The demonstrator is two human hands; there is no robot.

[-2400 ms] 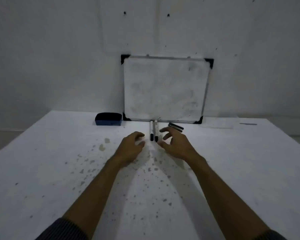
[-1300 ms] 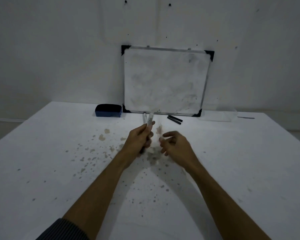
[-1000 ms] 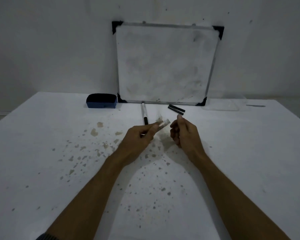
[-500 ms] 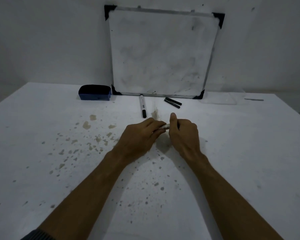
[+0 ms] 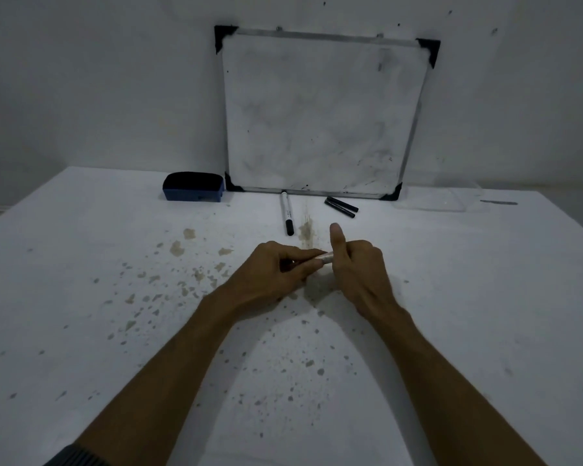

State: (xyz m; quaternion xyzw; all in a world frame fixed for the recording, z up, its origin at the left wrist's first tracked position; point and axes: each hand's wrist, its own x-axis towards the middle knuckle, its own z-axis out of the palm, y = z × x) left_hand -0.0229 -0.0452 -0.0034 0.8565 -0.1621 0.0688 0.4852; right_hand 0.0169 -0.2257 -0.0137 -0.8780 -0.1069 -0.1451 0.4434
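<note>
White counter (image 5: 485,314) fills the lower part of the view, and its surface carries many small brown and grey spots, most of them in the middle and on the left side. At the nearest edge, low on the left, a dark ribbed sleeve (image 5: 76,454) covers the start of the left forearm. Both forearms are bare and run forward over the counter, coming closer to each other.

They meet above the middle of the counter. The left grip (image 5: 276,272) has its fingers curled around the body of a marker (image 5: 324,258), which lies almost level between the two hands. The right grip (image 5: 360,275) is clamped on the right end of the same marker, with its fingers wrapped around it and its thumb standing straight up. Only a short pale part of the marker shows between the hands, so I cannot tell if a cap is on it.

Just behind the hands is a bigger brown stain (image 5: 306,230). Beside it, a second marker (image 5: 287,215) lies on the counter with its dark end toward the person. To the right of it, two black caps (image 5: 340,206) lie close together.

Farther back on the left stands a blue eraser (image 5: 193,192). A whiteboard (image 5: 320,112) with black corners stands on the counter against the wall (image 5: 98,79), its face smeared grey. At the far right, near the wall, sits a clear plastic tray (image 5: 441,200).
</note>
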